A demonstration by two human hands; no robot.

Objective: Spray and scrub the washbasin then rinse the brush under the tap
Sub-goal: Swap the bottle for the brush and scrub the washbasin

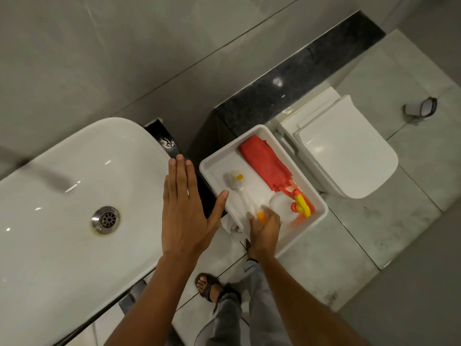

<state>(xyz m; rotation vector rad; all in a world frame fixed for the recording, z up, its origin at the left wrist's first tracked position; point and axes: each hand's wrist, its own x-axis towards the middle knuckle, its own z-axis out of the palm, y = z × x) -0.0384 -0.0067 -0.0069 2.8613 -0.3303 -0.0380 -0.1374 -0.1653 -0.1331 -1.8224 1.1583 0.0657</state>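
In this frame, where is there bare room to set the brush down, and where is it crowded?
The washbasin bowl is bare around the drain, left of the open left hand. In the white tray, one clear strip runs along its left wall above the brush. The tray's right side is crowded: red cloth, spray bottle, and the right hand on the brush handle.

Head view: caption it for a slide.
Right hand grips the brush handle in the white tray; left hand hovers open beside the washbasin.
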